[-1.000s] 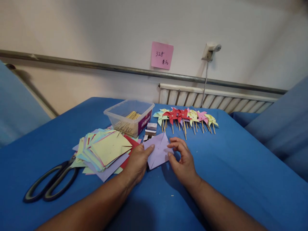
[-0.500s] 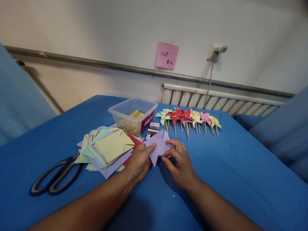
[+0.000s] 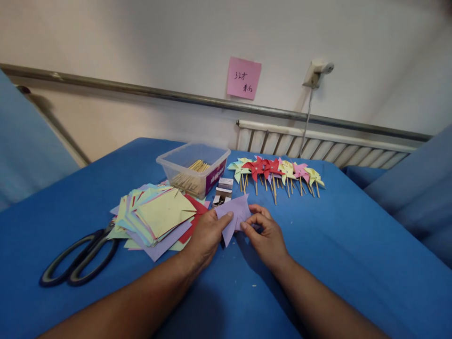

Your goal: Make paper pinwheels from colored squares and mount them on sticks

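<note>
A lilac paper square [image 3: 235,215] sits just above the blue bench [image 3: 339,245] — pinched at its edges by both the left hand [image 3: 206,235] and right hand [image 3: 265,233] — beside a stack of coloured paper [image 3: 155,219], with finished pinwheels [image 3: 275,170] beyond.

On the worktop [image 3: 335,245] the paper sheet [image 3: 235,217] lies between the left hand [image 3: 205,237] and right hand [image 3: 267,235]; the paper stack [image 3: 155,217] sits left of them, the scissors [image 3: 79,259] farther left; the tub of sticks [image 3: 193,169] stands behind the stack; the pinwheel row [image 3: 275,173] lies right of the tub.
</note>
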Motion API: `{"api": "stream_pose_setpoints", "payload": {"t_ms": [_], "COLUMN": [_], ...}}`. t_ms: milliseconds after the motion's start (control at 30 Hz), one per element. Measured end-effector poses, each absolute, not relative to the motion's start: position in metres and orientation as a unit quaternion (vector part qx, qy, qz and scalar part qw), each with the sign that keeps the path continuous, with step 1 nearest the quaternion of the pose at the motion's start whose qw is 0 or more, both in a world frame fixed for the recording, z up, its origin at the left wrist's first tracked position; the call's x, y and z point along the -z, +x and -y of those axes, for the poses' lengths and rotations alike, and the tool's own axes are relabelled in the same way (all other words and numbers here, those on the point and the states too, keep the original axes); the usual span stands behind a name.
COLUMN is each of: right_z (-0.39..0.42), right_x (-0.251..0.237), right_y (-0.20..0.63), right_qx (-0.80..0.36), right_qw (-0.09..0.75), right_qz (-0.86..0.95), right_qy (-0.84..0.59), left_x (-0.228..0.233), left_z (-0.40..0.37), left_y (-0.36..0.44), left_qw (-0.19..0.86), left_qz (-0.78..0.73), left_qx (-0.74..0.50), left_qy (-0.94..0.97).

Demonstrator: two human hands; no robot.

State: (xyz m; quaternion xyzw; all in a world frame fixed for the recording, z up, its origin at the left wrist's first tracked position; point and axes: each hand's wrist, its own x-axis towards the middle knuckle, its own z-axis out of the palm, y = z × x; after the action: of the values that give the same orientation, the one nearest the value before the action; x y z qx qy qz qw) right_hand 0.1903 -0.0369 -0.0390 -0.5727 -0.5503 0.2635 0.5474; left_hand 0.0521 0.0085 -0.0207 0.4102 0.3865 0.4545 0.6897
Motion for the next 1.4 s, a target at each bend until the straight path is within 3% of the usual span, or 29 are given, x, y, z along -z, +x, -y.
{"api": "stream_pose_setpoints", "payload": {"t_ms": [900, 1400], "right_z": [0.032, 0.033], "right_x": [0.049, 0.048], "right_y": [0.191, 0.19], "right_qx": [-0.368, -0.366], "right_qw": [0.542, 0.55], "right_qz": [0.492, 0.483], "right_qy": [-0.574, -0.575], "left_x": [0.019, 0.018], "left_z": [-0.005, -0.003], "left_y": [0.053, 0.053], "left_qw": [0.679, 0.677], "left_qz": [-0.413, -0.402], "left_qx": [-0.417, -0.422], "left_qy": [0.441, 0.451]}}
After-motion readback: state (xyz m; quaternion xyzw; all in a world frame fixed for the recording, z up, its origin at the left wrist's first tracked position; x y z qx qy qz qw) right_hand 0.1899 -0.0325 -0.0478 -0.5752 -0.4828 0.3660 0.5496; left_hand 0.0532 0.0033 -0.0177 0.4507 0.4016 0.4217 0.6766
